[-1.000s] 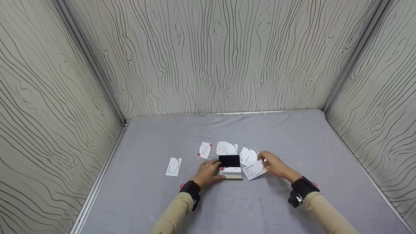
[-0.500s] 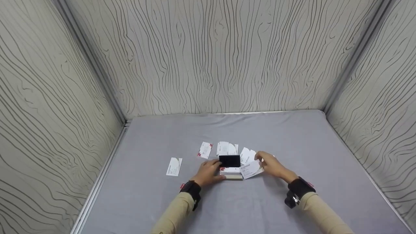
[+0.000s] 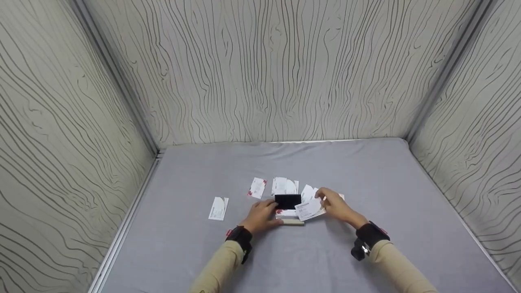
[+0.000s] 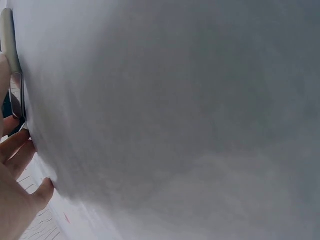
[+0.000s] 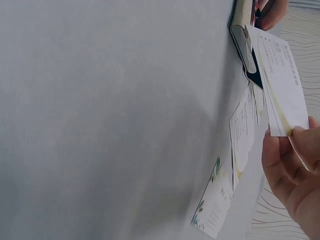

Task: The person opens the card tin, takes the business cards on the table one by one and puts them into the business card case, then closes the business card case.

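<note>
An open business card case (image 3: 288, 201) with a dark inside and cream outer edge stands on the grey cloth. A white card with red corners shows inside it. My left hand (image 3: 259, 217) grips the case's left end, thumb at the front and fingers toward the back. In the left wrist view, the case (image 4: 9, 37) is only partly seen at the edge. My right hand (image 3: 337, 207) pinches white business cards (image 5: 280, 80) by one end between thumb and fingers. Layered edges show in the right wrist view. The cards' free end overlaps the case's right side, tilted.
One business card (image 3: 218, 208) lies alone at the left. Behind the case lie a red-cornered card (image 3: 257, 187) and some overlapping cards (image 3: 285, 186). More cards (image 5: 242, 127) lie beside the case under my right hand, with a leaf-patterned card (image 5: 213, 205) near them.
My right hand has moved left with the business cards, bringing them from beside the case to over its right side. My left hand stays on the case.
</note>
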A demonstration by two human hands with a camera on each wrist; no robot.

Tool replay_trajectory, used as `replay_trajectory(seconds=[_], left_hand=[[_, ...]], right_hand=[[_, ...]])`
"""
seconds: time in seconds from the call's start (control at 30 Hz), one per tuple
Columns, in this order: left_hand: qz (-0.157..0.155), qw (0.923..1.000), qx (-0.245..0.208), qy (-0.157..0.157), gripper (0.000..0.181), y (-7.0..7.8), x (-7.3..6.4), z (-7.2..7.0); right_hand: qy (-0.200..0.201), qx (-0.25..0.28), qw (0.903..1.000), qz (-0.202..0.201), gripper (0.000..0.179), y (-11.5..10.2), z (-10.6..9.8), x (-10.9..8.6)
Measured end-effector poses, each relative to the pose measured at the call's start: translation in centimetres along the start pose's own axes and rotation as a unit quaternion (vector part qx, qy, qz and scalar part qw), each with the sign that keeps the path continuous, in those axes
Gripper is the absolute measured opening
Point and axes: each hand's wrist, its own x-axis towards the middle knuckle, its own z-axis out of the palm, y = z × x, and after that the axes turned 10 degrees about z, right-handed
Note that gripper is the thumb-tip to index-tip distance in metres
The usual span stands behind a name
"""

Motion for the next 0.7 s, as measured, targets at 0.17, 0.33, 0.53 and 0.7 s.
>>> replay_trajectory(seconds=[0.17, 0.33, 0.53, 0.7], left_hand=[[0.006, 1.0000, 0.003, 0.002, 0.062, -0.2, 0.0, 0.3], [0.006, 1.0000, 0.004, 0.004, 0.061, -0.2, 0.1, 0.3], [-0.008, 0.9999, -0.005, -0.008, 0.060, 0.1, 0.1, 0.0], [-0.010, 0.9999, -0.003, -0.011, 0.061, 0.1, 0.2, 0.0]], right_hand=[[0.011, 0.021, 0.9997, -0.005, 0.029, -0.2, 1.1, 0.5], [-0.002, 0.054, 0.9984, 0.016, 0.025, -0.7, 2.1, 0.9], [0.006, 0.061, 0.9981, 0.011, 0.023, -1.3, 3.3, 1.3], [0.012, 0.051, 0.9986, -0.002, 0.023, -1.6, 4.0, 1.7]])
